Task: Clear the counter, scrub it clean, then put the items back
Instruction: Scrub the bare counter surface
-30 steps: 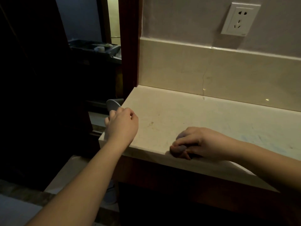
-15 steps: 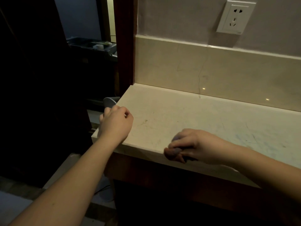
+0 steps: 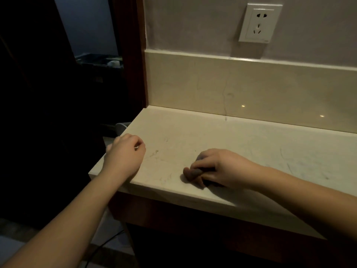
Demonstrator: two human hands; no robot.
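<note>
The bench [image 3: 212, 136] is a pale stone top with faint scratches and small smudges on it. It runs from a dark wooden post [image 3: 133, 55] on the left side off to the right.

The right hand [image 3: 218, 168] lies low on the bench near the front edge. Its grip is curled round a small dark cloth [image 3: 193, 174], and the cloth is pressed onto the stone. Only a bit of the cloth pokes out past the fingers. The rest is hidden under the hand.

The left hand [image 3: 125, 153] sits at the left end of the bench, right by the corner. Its fingers are curled in like a loose fist. Something tiny and pale shows at the fingertips, but it is too small to tell what it is, so I cannot tell if this grip holds a thing.

Just past the left end of the bench, a small grey round thing [image 3: 121, 125] peeks out, lower than the top. It is mostly hidden.

Behind the bench a cream stone strip [image 3: 251, 89] runs along the wall. A thin crack goes down it. Above it a white wall socket [image 3: 258, 24] is stuck to the grey wall.

Far back in the dark on the left there is a dark tray [image 3: 96, 59] with a small white cup [image 3: 114, 63] in it. A thin dark cord [image 3: 104, 243] lies on the floor under the bench.
</note>
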